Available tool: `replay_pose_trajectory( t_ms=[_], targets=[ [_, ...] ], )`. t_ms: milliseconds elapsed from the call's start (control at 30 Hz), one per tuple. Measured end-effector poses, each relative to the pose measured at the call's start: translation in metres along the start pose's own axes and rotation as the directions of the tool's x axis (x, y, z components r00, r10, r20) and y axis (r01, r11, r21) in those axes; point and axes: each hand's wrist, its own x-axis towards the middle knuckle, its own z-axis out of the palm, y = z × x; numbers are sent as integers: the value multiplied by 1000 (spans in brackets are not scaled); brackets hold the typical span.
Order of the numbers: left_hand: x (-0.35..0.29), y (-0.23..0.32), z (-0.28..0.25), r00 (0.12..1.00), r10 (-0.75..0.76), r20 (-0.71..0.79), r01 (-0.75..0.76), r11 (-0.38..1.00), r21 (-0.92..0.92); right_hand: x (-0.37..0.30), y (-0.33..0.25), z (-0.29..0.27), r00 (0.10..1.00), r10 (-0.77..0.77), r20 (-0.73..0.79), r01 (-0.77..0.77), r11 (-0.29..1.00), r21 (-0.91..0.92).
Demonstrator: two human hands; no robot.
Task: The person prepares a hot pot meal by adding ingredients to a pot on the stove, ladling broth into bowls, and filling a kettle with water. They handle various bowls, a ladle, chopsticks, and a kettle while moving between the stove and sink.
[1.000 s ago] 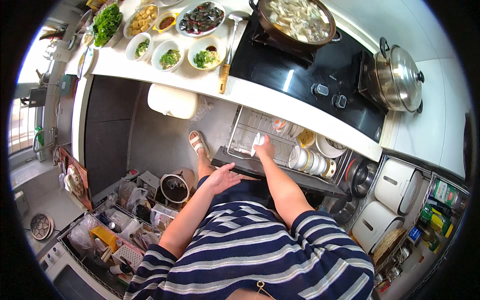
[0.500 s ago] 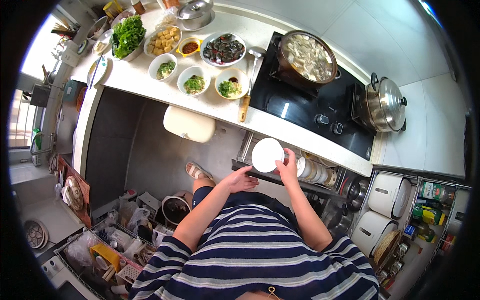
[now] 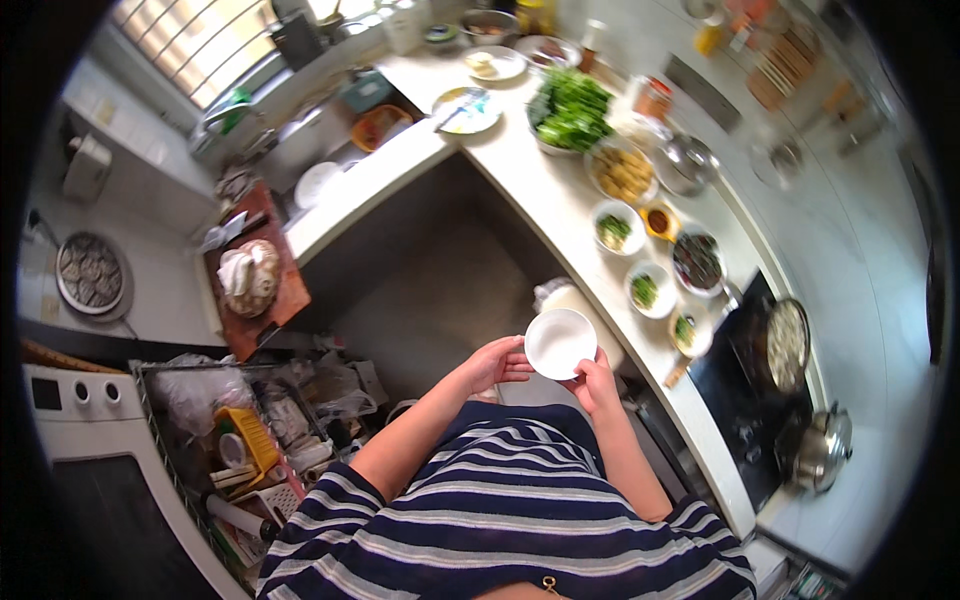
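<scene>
A white bowl [image 3: 560, 343] is in front of my body, its hollow inside facing up and nothing seen in it. My right hand [image 3: 594, 384] grips its rim at the lower right, thumb and fingers pinched on the edge. On the bowl's other side, my left hand [image 3: 500, 365] is open with its fingers stretched toward the rim; whether they touch it I cannot tell. Beyond the bowl, the counter [image 3: 522, 195] carries small bowls of chopped greens [image 3: 646, 289], a plate of dark sliced food [image 3: 698, 261] and a bowl of golden cubes [image 3: 622, 172].
On the right, a pot of food [image 3: 785, 345] and a lidded steel pot [image 3: 822, 447] stand on the black stove [image 3: 742, 400]. Leafy greens [image 3: 572, 110] are further back. A wooden board [image 3: 282, 300] with a knife lies left, above a crowded wire rack [image 3: 200, 470].
My view has turned left, so the counter and stove now lie to the right. The open drawer of dishes has left view. The bowl stays in my right hand; my left is closer to it.
</scene>
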Motion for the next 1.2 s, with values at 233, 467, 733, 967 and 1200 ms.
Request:
replay_pose_trajectory(
  t_ms=[233,467,733,967,1200],
  targets=[
    [-56,132,-62,908,341,-243,-281,927,250,95,-13,170,950,111,292,34,891,-452],
    [-58,255,-117,837,502,-216,-515,857,-7,211,-73,319,877,196,439,98,821,-562],
    [-21,401,-164,696,502,-514,-566,824,39,439,-134,525,868,35,494,110,959,-263],
    [-6,448,-195,657,430,-619,-601,794,-86,609,-162,647,949,-46,311,97,984,-151],
    [-9,473,-220,648,353,-675,-571,812,-124,659,-150,713,963,7,271,57,972,-227]
  ],
)
